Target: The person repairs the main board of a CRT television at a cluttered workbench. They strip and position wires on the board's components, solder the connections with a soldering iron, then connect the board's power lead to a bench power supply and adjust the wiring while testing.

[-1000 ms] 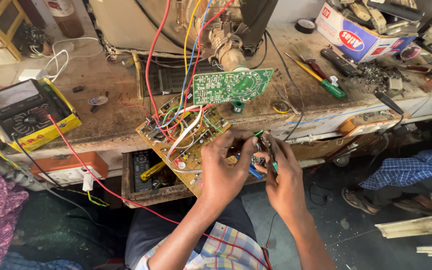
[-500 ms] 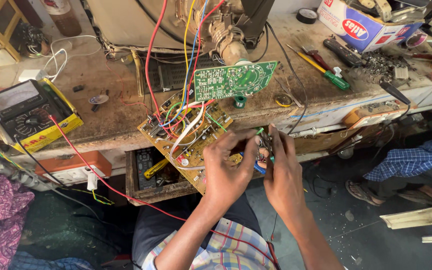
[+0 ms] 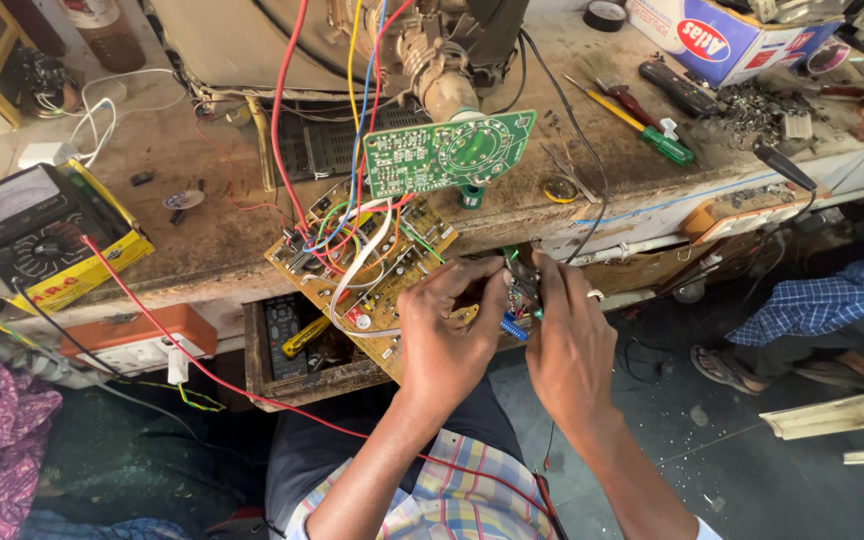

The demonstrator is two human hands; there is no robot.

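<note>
Tan phenolic circuit board point(image 3: 377, 275), crowded with components and red, yellow, blue and white wires, hangs over the front edge of a scuffed wooden workbench point(image 3: 202, 240). Both of the person's hands meet at the board's right edge. The left hand point(image 3: 444, 335) curls its fingers against that edge, steadying it. The right hand point(image 3: 564, 335) pinches a small cluster of parts point(image 3: 519, 295) just beside the board, including a blue coil-like piece; exactly what it grips is hard to tell.

Just behind the board, a green circuit board point(image 3: 449, 153) stands tilted on the bench, wired into a television chassis further back. Left of the tan board sits an analogue multimeter point(image 3: 27, 225) in a yellow case, its red lead trailing down past the person's lap. Right of the board lie a green-handled screwdriver point(image 3: 652, 135) and loose screws. Below the board, an open drawer point(image 3: 297, 345) holds a remote control.

The board is wired up and exposed, with handwork on its edge parts under way; nothing looks closed up.
</note>
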